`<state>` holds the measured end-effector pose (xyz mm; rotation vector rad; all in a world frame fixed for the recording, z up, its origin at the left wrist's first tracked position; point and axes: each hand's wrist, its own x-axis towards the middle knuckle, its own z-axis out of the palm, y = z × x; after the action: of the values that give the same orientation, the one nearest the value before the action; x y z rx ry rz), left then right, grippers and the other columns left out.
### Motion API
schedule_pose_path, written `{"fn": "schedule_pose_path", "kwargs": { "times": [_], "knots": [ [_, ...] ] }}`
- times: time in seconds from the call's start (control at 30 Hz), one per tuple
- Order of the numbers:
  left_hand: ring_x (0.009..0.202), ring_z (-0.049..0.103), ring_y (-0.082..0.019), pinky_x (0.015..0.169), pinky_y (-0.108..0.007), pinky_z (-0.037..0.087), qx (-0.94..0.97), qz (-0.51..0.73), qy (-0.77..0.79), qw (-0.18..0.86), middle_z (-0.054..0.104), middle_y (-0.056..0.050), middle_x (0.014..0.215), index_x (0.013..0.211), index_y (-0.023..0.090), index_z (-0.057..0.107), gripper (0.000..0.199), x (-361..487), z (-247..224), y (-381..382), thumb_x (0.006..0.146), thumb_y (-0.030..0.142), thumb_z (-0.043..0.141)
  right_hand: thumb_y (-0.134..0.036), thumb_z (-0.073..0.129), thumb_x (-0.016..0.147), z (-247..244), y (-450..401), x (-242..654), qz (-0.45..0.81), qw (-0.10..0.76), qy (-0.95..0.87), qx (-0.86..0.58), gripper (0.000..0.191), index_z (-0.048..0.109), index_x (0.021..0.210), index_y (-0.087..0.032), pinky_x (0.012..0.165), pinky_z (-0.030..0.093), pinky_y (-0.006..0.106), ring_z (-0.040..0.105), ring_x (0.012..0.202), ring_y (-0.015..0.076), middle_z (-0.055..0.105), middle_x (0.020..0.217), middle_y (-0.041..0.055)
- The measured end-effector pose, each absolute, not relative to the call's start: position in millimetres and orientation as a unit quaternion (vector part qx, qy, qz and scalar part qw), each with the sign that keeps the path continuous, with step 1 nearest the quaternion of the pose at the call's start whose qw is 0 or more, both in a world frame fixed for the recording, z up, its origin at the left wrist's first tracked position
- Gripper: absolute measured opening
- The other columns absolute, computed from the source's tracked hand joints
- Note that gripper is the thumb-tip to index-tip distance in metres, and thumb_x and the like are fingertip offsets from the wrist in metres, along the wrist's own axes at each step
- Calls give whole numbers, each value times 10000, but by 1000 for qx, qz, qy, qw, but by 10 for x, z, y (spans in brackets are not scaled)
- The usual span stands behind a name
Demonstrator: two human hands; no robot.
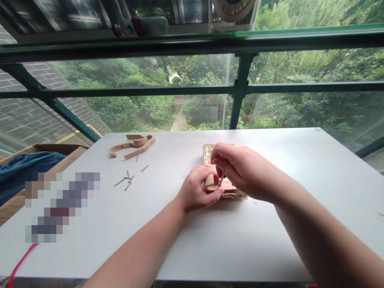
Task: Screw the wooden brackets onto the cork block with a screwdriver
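L hand [198, 189] pinches curved wood piece [211, 181] atop brown block [207, 152], approx. mid tabletop [240, 244]. R hand [232, 162] clenched round slim tool [222, 181], tip down at wood; handle mostly hidden. Risk: if tool leans, tip may slip & jab L thumb, v. close by. Block might skid under sideways push; no clamp seen. Loose screws [127, 178], well apart to L, could roll if tabletop bumped.

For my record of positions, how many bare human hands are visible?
2: left hand holding the pale curved wooden piece; right hand above it, holding a slim metal shaft.
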<state>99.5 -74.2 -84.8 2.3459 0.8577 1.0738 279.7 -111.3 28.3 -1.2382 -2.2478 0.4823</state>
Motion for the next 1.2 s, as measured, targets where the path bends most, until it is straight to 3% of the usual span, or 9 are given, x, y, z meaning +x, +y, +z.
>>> {"fn": "schedule_pose_path", "kwargs": {
  "times": [0.17,0.23,0.37,0.6,0.87,1.2],
  "knots": [
    [803,602,-177,778,-323,502,846,384,304,209,641,-8,826,857,205,567,179,994,-855,-739,742,262,691,-303,375,987,308,-1117,2802,207,274,-819,-459,155,493,918,-229,627,352,269,495,681,129,585,772,-16],
    [820,598,-184,780,-327,501,847,389,299,205,636,-13,835,852,206,559,182,993,-863,-733,735,259,689,-244,408,948,331,-1149,2815,213,268,-823,-454,67,473,947,-233,633,367,273,497,691,134,590,799,-17],
    [853,583,-200,767,-324,488,849,390,298,197,625,-21,832,817,208,536,180,990,-880,-725,714,238,681,-124,426,844,354,-1205,2860,222,238,-839,-436,178,454,981,-233,660,399,282,515,730,143,607,867,-12],
    [829,575,-191,786,-330,483,851,387,297,193,618,-15,819,822,214,517,179,984,-883,-717,734,255,667,-116,374,873,331,-1176,2880,205,232,-834,-457,158,465,930,-231,635,397,273,508,700,134,596,834,-23],
    [866,589,-200,892,-384,489,853,381,292,205,651,-26,875,888,216,550,189,989,-862,-724,762,279,676,-163,367,927,389,-1184,2941,195,206,-840,-463,157,498,998,-211,633,377,283,538,701,150,636,846,20],
    [925,624,-205,935,-385,498,843,381,297,235,674,-33,917,919,217,590,207,1004,-832,-750,745,235,699,-194,487,886,481,-1229,3004,161,179,-842,-483,74,552,901,-226,560,339,252,512,646,128,631,771,-14]
  ]
}}
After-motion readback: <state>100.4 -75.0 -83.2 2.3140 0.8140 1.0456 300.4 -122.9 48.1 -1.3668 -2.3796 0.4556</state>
